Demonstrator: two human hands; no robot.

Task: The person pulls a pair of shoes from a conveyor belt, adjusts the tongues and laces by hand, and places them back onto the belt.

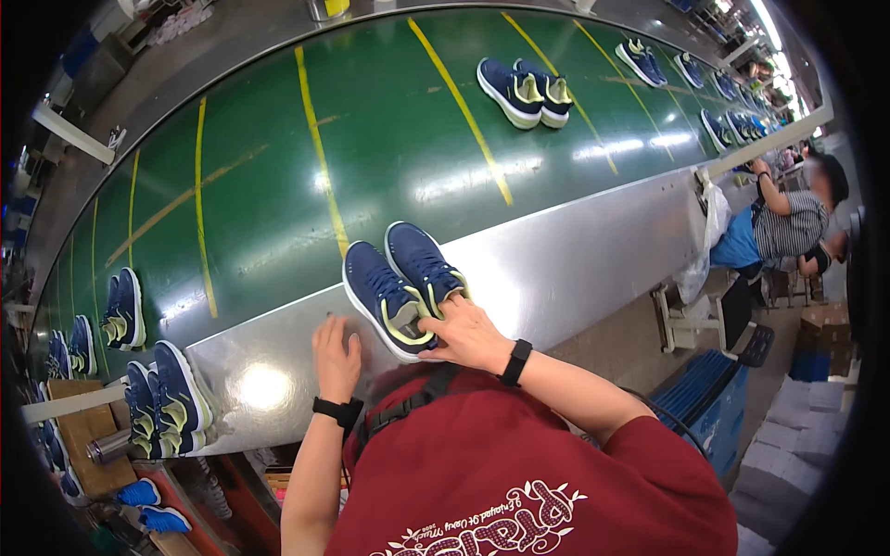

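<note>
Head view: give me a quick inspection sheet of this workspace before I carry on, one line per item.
Surface: silver metal ledge beside a green belt with yellow cross lines; glare on both.
Job's things: navy shoe pair, toes over the belt, heels toward the wearer.
Clutter: more navy shoes at the ledge's left end; bright blue shoes lower down.
Hands: right hand at the pair's heel openings, grip firmness unclear; left hand open, apart from the shoes.
Cables: thin dark line by the right elbow, possibly a cable.
Surroundings: person in striped top at the right; another shoe pair farther along the belt.
</note>
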